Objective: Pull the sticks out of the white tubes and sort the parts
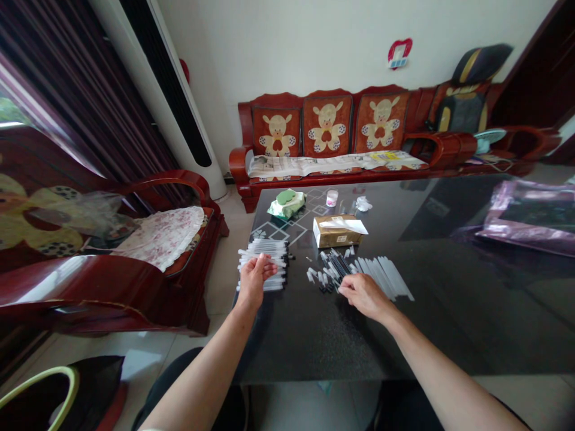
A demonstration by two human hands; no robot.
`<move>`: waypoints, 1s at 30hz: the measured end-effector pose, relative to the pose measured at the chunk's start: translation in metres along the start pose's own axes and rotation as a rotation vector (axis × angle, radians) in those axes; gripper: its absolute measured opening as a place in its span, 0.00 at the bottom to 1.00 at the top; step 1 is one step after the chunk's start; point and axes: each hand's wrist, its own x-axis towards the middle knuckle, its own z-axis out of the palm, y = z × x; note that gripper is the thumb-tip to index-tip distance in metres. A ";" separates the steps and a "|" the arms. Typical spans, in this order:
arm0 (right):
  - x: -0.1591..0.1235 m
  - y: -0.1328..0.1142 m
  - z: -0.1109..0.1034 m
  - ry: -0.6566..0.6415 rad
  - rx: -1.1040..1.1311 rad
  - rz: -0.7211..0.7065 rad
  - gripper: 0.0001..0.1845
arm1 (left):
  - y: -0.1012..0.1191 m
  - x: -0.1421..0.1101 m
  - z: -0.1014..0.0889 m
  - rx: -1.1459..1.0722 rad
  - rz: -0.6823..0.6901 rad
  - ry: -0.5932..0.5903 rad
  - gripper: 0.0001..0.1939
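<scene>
My left hand [254, 280] is over a stack of white-barrelled pens [269, 246] with black tips, at the near left of the table. Its fingers are loosely stretched to the right, and I see nothing held in them. My right hand [365, 294] has its fingers pinched together low over the table; whatever they hold is too small to make out. Just beyond it are dark pen refills [336, 263] and small clear caps [320, 276]. A row of empty translucent pen barrels [381, 275] fans out to its right.
A brown cardboard box [330, 235] stands behind the pen parts on the black table [404, 347]. Farther back are a green wipes pack [287, 205], a small white cup [332, 199] and crumpled tissue [363, 204]. Purple plastic packaging [530, 209] lies at the right.
</scene>
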 end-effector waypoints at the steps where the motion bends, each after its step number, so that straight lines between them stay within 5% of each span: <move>1: 0.002 0.004 -0.001 0.050 -0.101 0.045 0.13 | 0.000 0.000 0.000 0.002 -0.004 0.000 0.20; 5: 0.007 0.019 -0.004 0.114 -0.391 0.252 0.12 | -0.007 -0.007 0.004 0.040 -0.057 -0.088 0.20; 9: 0.007 0.019 -0.006 0.144 -0.421 0.254 0.12 | -0.014 -0.016 0.009 0.059 -0.121 -0.206 0.19; 13: 0.002 -0.005 0.004 0.142 -0.069 0.032 0.17 | -0.019 -0.028 0.017 0.053 -0.184 -0.336 0.19; 19: -0.011 -0.041 0.034 -0.300 0.649 -0.023 0.22 | -0.019 -0.049 0.031 0.093 -0.246 -0.547 0.17; 26: -0.015 -0.041 0.034 -0.469 0.812 0.063 0.19 | -0.006 -0.027 0.020 0.025 -0.140 -0.405 0.15; 30: -0.014 -0.045 0.033 -0.517 0.994 0.129 0.22 | -0.006 -0.029 0.020 0.060 -0.146 -0.448 0.15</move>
